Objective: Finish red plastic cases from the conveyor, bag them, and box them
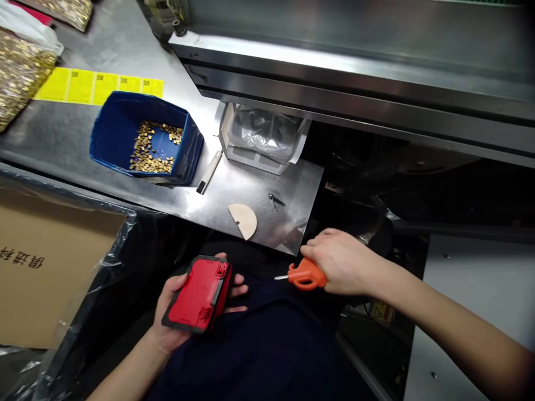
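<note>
A red and black rectangular case (198, 295) lies in my left hand (173, 312), with my fingers wrapped round its sides and some fingertips showing past its right edge. To the right, my right hand (340, 260) is closed on an orange air gun (307, 275), whose thin metal nozzle points left toward the case. The nozzle and the case are apart. Both are held over my dark clothing, below the front edge of the metal table (184, 201).
A blue bin (194, 146) holds small brass parts. Near it are a utility knife (209, 172), a beige half-disc (244, 221), nail clippers (276, 200) and a grey bin (254, 159) with a plastic bag. A metal machine beam (334, 83) crosses above; a cardboard box (45, 267) stands left.
</note>
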The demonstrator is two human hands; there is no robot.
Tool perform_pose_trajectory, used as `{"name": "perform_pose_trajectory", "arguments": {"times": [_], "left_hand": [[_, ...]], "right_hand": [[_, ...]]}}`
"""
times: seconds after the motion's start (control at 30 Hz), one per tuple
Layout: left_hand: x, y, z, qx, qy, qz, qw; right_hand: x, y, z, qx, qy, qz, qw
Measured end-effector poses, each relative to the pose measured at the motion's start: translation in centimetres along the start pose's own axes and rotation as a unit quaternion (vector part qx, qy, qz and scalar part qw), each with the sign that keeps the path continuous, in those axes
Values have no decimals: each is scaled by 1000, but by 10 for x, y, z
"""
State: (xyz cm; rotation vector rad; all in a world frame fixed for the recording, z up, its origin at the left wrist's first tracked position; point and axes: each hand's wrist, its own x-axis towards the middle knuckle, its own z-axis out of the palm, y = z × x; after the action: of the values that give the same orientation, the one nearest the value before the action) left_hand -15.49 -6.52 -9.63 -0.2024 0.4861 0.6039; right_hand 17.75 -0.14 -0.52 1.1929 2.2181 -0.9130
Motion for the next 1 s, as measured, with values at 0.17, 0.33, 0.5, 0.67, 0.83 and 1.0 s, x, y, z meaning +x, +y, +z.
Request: {"name": "perform_pose_trajectory", "arguments": {"times": [0.17,0.33,0.5,0.67,0.83,1.0], "left_hand": [[8,15,15,-20,8,-8,1000],[22,13,28,-33,20,-33,999],[27,5,30,-37,0,-50,998],[27,-3,30,-46,-7,-50,998],[33,-7,36,-54,21,-46,997],[44,-10,48,-45,84,11,995]], "right_hand": [[-9,81,41,-145,139,45,979],[11,149,68,-233,140,159,949],[50,196,78,-237,161,217,933],[65,205,89,-248,172,233,924],[58,204,93,-246,180,226,925],[51,208,95,-231,173,235,928]]}}
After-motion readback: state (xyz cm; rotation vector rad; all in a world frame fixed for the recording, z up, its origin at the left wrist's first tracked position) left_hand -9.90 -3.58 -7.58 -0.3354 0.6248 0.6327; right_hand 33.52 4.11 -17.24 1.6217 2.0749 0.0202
